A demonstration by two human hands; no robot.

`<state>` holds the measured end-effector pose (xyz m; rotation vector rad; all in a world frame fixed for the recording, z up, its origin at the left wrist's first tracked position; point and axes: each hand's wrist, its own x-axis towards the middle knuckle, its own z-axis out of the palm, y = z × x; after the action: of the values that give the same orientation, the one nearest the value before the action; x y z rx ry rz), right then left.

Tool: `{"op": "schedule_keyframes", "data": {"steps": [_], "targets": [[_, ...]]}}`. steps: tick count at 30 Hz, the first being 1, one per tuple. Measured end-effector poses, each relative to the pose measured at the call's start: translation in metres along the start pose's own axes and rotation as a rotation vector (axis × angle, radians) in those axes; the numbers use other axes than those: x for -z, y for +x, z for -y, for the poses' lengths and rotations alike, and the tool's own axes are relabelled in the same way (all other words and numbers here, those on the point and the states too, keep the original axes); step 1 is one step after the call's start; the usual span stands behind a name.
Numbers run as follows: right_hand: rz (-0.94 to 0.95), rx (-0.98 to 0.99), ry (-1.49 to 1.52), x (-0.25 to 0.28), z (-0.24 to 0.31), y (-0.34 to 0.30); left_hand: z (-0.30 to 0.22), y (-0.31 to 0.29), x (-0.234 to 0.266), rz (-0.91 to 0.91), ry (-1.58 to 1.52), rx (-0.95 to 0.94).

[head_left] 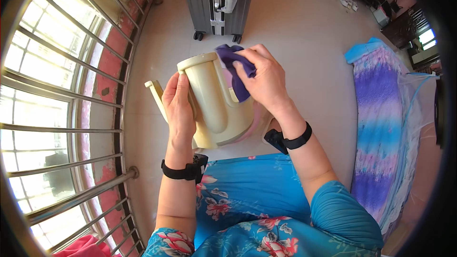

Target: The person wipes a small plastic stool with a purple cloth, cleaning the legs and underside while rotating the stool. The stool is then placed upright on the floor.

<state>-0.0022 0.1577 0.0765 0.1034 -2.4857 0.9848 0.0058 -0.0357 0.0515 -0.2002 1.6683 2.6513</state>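
Note:
In front of me is a cream-yellow moulded plastic piece [209,100] with rounded ridges, a raised rim and an arm-like part sticking out at the left. It looks like a small child's seat, though its exact kind is unclear. A pinkish part shows along its lower right. My left hand [178,97] grips its left side, thumb on the near face and the other fingers mostly hidden. Bunched in the fingers of my right hand [268,76] is a dark purple cloth [229,60], which lies against the upper right side of the plastic piece.
A grey suitcase [197,2] stands on wheels on the pale tiled floor [304,33] ahead. Metal bars [71,126] run before the window at left. On the right is a bed with a purple and blue cover [376,109]. Shoes [350,2] sit at the far right.

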Motion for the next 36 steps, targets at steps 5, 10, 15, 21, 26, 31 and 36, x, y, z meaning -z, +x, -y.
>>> {"op": "schedule_keyframes", "data": {"steps": [5,10,15,21,26,31,36], "targets": [[-0.126,0.081,0.134,0.015,0.023,0.006,0.001,-0.001,-0.005,-0.024,-0.080,0.048],[0.150,0.139,0.494,0.047,0.069,-0.003,0.007,0.001,0.000,0.020,-0.143,0.077],[0.536,-0.122,0.810,0.049,0.073,-0.007,0.016,0.001,0.007,0.151,-0.215,0.033],[0.223,-0.366,0.749,0.036,0.050,0.005,0.004,0.005,0.003,0.191,-0.026,-0.032],[0.242,-0.659,1.165,0.045,0.045,0.009,-0.008,0.002,-0.007,0.224,-0.132,0.071],[0.259,-0.581,0.966,0.040,0.057,0.009,0.000,0.000,-0.013,0.343,-0.106,-0.160],[0.519,-0.313,0.950,0.045,0.045,0.003,0.002,-0.002,-0.009,0.315,0.061,-0.123]]}}
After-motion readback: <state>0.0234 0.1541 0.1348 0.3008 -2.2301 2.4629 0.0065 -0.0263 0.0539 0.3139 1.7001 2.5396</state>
